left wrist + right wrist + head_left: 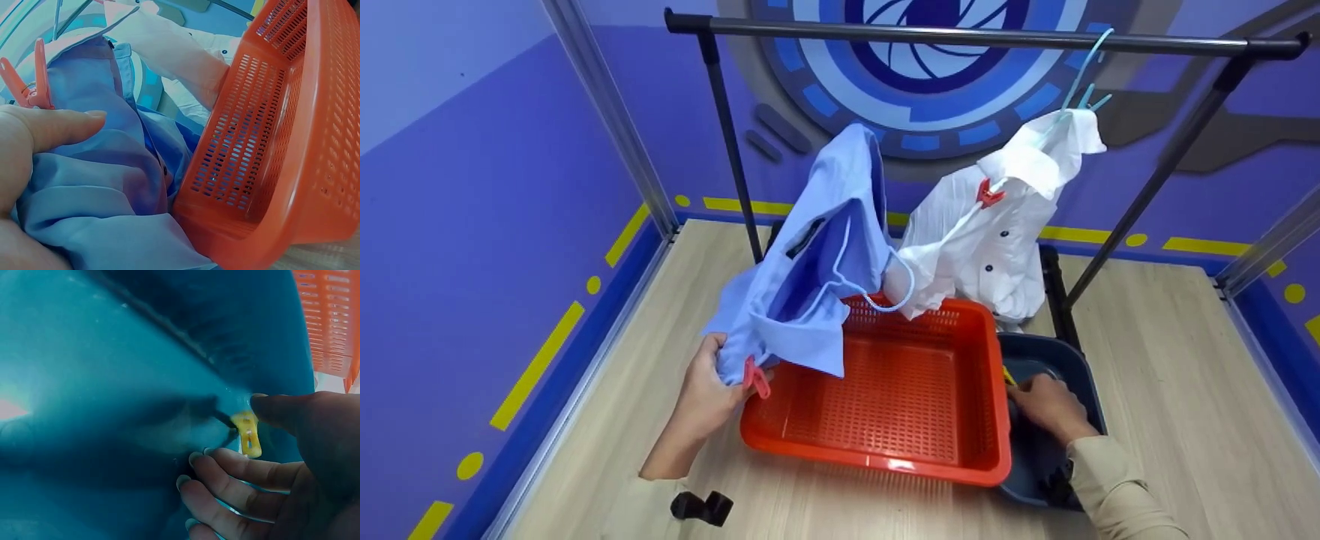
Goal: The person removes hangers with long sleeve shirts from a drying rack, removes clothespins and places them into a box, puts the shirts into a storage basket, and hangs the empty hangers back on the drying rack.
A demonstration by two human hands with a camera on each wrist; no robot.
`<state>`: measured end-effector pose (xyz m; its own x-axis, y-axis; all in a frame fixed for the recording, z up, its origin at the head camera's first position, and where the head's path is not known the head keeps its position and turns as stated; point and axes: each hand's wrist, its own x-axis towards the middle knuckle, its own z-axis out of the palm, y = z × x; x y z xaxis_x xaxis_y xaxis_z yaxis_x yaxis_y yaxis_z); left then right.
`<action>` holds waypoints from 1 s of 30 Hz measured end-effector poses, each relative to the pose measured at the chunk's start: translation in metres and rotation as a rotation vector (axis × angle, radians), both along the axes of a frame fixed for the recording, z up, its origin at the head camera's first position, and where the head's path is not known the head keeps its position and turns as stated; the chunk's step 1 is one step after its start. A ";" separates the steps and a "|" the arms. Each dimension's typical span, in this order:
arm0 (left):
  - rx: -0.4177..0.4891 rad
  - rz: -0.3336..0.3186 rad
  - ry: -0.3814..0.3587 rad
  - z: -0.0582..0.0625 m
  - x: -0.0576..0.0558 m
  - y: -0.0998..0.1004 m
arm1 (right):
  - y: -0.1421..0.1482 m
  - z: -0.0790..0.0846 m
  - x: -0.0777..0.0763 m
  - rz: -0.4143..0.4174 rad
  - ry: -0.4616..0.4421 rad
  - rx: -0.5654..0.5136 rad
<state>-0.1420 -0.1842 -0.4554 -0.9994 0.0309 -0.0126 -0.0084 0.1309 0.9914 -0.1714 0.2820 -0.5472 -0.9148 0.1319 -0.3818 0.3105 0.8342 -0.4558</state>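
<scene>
My left hand grips a light blue shirt over the left side of the red basket. A pale blue hanger shows inside the shirt's opening, its hook curving to the right. A red clothespin sits on the cloth beside the left fingers; the left wrist view shows this clothespin above the thumb. My right hand reaches into a dark blue basin. Its thumb and fingers stand apart around a yellow clothespin; a firm pinch is not visible.
A white shirt hangs by a pale blue hanger hook from the black rack bar. Another red clothespin is clipped on it. Purple walls stand behind and at the left of the wooden table.
</scene>
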 end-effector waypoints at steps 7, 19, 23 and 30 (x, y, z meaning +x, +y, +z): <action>-0.062 0.072 0.012 0.002 -0.001 0.005 | -0.001 0.003 0.001 -0.030 0.038 -0.009; -0.322 0.190 0.072 0.005 0.001 0.017 | 0.005 0.025 0.004 -0.236 0.357 -0.205; -0.302 0.180 0.055 0.007 0.001 0.022 | -0.003 0.035 0.007 -0.279 0.429 -0.244; -0.275 0.192 0.053 0.005 0.001 0.030 | -0.025 0.050 0.011 -0.291 0.533 -0.389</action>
